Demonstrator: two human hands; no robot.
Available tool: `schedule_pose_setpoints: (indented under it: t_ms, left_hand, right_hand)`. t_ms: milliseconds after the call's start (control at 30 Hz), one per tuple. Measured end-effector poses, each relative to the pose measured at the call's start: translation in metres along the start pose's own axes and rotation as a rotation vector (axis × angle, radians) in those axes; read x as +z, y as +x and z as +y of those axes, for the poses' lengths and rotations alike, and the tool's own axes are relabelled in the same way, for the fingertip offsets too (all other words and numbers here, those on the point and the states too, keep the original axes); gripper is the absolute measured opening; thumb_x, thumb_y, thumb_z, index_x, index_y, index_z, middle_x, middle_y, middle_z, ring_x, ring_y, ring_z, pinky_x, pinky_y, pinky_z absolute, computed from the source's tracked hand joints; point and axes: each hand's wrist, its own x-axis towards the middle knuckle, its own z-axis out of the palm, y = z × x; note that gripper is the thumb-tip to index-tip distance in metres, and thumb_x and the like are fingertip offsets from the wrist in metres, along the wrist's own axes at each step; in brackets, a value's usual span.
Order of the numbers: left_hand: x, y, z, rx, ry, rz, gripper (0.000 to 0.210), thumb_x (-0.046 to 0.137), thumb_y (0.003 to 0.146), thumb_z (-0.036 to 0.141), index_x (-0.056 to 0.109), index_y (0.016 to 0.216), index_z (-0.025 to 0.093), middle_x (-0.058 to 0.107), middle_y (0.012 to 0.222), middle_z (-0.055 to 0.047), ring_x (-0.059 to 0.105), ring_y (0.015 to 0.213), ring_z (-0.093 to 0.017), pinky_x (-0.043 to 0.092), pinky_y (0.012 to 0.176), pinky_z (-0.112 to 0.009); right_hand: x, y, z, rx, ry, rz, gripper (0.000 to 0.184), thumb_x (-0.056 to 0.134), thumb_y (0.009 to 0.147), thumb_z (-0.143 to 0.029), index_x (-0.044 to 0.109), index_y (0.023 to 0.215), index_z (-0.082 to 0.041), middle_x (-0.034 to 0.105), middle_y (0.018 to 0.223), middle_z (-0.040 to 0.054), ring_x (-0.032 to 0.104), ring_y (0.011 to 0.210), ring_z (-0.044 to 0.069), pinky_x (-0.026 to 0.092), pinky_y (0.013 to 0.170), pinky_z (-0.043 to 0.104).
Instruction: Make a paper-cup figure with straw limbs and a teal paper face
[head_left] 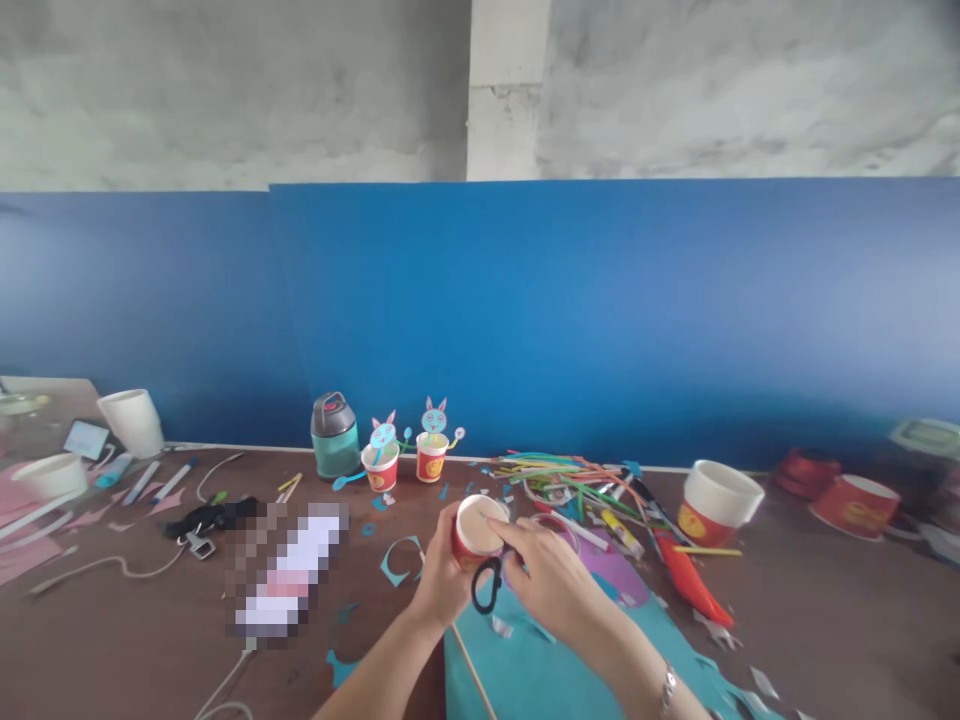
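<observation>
A red and white paper cup (478, 530) is gripped at its left side by my left hand (441, 575), fingers wrapped around it. Its round, pale beige inside or end faces up toward me. My right hand (547, 575) reaches over from the right, with the index finger stretched onto that pale surface. The other fingers are curled. Against my right thumb shows the black handle loop of a pair of scissors (486, 587); the blades are hidden. Beneath my hands lies a teal paper sheet (487, 665) with a thin wooden stick (472, 672) along its left edge.
Two cups with paper rabbit figures (381, 468) (431, 458) stand at the back beside a teal jar (335, 440). Colourful craft stems (570, 470) are heaped behind my right hand. A white-and-red cup (720, 500) and red pouch (690, 580) lie right. A phone (292, 575) lies left.
</observation>
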Motion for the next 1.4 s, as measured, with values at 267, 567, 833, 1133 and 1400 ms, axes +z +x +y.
schedule_pose_setpoints:
  t_ms: [267,567,833,1133,1400]
  left_hand:
    - [-0.001,0.0,0.001,-0.02,0.042,0.016,0.057,0.066,0.076,0.032,0.039,0.124,0.017,0.06,0.112,-0.01,0.06,0.098,-0.022,0.047,0.088,-0.036]
    - [-0.001,-0.001,0.002,0.003,0.106,0.022,0.053,0.066,0.073,0.022,0.042,0.12,0.017,0.059,0.11,-0.007,0.059,0.097,-0.02,0.047,0.086,-0.033]
    - [0.0,-0.002,-0.001,-0.008,0.217,0.068,0.058,0.067,0.071,0.017,0.042,0.123,0.019,0.057,0.116,-0.008,0.057,0.103,-0.021,0.045,0.09,-0.034]
    - [0.001,-0.001,-0.002,0.148,0.491,0.054,0.051,0.063,0.077,0.021,0.043,0.124,0.018,0.055,0.118,-0.012,0.053,0.112,-0.024,0.042,0.096,-0.039]
    - [0.0,-0.001,-0.003,0.162,0.552,0.048,0.053,0.065,0.075,0.021,0.045,0.125,0.02,0.057,0.118,-0.011,0.054,0.111,-0.025,0.044,0.095,-0.039]
  right_hand:
    - [0.017,0.005,0.01,-0.023,0.16,0.068,0.056,0.035,0.077,-0.004,0.057,0.127,-0.017,0.064,0.105,0.0107,0.06,0.096,0.017,0.043,0.082,0.024]
    - [0.013,0.003,-0.002,0.046,-0.064,-0.004,0.066,0.035,0.071,0.002,0.054,0.13,-0.021,0.062,0.103,0.0106,0.059,0.094,0.019,0.045,0.075,0.025]
    - [0.015,0.007,0.006,-0.012,0.098,0.046,0.057,0.035,0.074,-0.001,0.063,0.12,-0.019,0.063,0.091,0.0076,0.059,0.086,0.016,0.043,0.077,0.023]
    - [0.013,0.006,0.005,-0.014,-0.098,-0.033,0.063,0.035,0.069,0.003,0.059,0.123,-0.017,0.062,0.103,0.012,0.058,0.096,0.023,0.045,0.076,0.028]
    - [0.015,0.005,0.004,-0.007,-0.123,-0.018,0.058,0.038,0.07,0.001,0.062,0.119,-0.018,0.064,0.105,0.0113,0.059,0.098,0.023,0.045,0.074,0.026]
